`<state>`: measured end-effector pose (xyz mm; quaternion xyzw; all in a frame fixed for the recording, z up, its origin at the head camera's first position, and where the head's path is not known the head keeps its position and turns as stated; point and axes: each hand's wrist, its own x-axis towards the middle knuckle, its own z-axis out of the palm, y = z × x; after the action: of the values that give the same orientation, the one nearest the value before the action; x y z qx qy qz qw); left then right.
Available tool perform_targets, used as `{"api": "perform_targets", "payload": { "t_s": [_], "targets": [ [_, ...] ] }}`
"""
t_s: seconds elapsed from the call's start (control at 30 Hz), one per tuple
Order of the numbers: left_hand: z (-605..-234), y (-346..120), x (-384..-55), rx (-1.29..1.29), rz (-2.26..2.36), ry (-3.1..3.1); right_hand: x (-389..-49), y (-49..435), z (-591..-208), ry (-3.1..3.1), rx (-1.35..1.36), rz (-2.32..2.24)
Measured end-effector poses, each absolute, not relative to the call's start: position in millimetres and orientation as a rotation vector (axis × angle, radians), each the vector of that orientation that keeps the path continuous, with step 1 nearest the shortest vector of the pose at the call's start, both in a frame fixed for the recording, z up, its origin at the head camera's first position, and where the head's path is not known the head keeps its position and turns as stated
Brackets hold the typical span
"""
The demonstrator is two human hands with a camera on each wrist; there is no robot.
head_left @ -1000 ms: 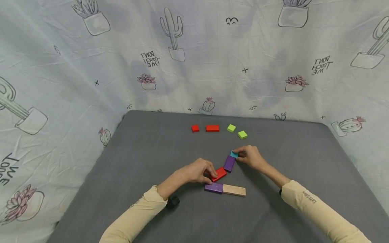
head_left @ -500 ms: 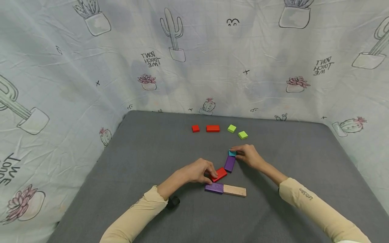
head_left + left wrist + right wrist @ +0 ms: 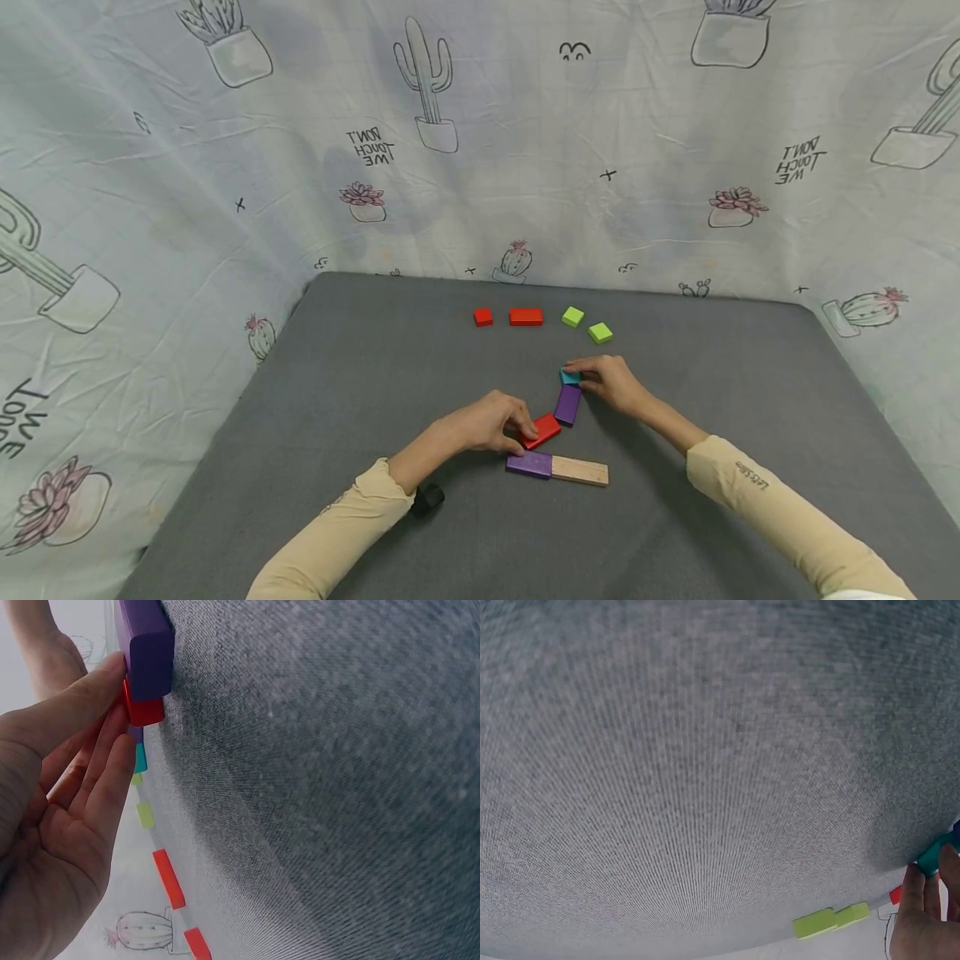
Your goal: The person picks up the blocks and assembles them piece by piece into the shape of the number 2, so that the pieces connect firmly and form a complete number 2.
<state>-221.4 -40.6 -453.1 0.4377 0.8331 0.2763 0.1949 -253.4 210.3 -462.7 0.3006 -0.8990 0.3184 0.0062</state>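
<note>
In the head view, my left hand (image 3: 487,421) holds a red block (image 3: 546,430) by its left end, index finger over it and thumb low, by the near purple block (image 3: 529,465). That purple block lies end to end with a plain wooden block (image 3: 580,471). From the red block's far corner, another purple block (image 3: 567,406) runs away from me. At its far end, my right hand (image 3: 615,383) pinches a small teal block (image 3: 570,377), whose right side the fingers partly cover. In the right wrist view the teal block (image 3: 932,856) shows between thumb and fingers.
Toward the back of the grey table (image 3: 375,350) lie a small red block (image 3: 483,317), a longer red block (image 3: 526,317), and two lime-green blocks, one farther back (image 3: 573,316), one nearer (image 3: 600,332). A cactus-print cloth (image 3: 480,167) hangs behind the table.
My right hand has shifted slightly left and away with the teal block, which now sits squarer against the purple block's far end. The left hand and the red block have stayed put.
</note>
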Motion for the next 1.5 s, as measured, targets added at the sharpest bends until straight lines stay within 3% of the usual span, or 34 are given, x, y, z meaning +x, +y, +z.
{"api": "perform_targets", "payload": {
  "t_s": [0.23,0.53,0.73,1.17,1.5],
  "targets": [
    [-452.3,-39.2,-220.4,1.225,0.762,2.340,-258.7,219.1,-454.9,-2.843,0.845,1.041],
    [-452.9,-39.8,-219.3,1.229,0.766,2.352,-291.4,233.1,-438.9,-2.933,0.151,0.966],
    [-455.1,-39.5,-218.0,1.258,0.774,2.346,-307.9,227.7,-450.9,-3.011,-0.095,0.930],
    [-454.4,-40.1,-220.6,1.228,0.779,2.335,-319.7,221.2,-455.8,-2.821,-0.217,0.934],
    [-452.8,-41.0,-220.6,1.229,0.768,2.337,-320.8,211.6,-437.9,-2.631,-0.090,1.230]
  ]
}}
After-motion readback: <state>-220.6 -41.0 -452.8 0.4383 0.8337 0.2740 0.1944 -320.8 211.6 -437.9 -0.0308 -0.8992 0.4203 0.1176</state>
